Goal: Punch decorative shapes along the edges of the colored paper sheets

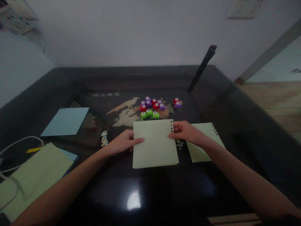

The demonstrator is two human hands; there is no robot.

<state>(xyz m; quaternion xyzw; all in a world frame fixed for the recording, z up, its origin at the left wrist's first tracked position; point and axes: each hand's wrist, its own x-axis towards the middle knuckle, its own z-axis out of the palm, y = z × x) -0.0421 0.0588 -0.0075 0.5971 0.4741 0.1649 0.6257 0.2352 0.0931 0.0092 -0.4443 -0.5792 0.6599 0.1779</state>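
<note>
Between my two hands is a small stack of pale green paper sheets (154,146), with a column of punched shapes along its upper right edge. My left hand (124,141) grips the left edge, thumb on top and fingers underneath. At the right edge, close to the punched holes, my right hand (184,131) pinches the paper the same way. Just beyond the sheets stands a cluster of small craft punches (149,112) in red, purple and green. Another pale green sheet (199,153), also punched at its edge, lies partly under my right forearm.
Two more punches (177,103) stand apart at the right. Paper cutouts (104,138) lie left of my left hand. A blue sheet (66,122), green paper (39,175) and a white cable (21,139) are at the left. A dark stick-like object (202,69) rises at the back right.
</note>
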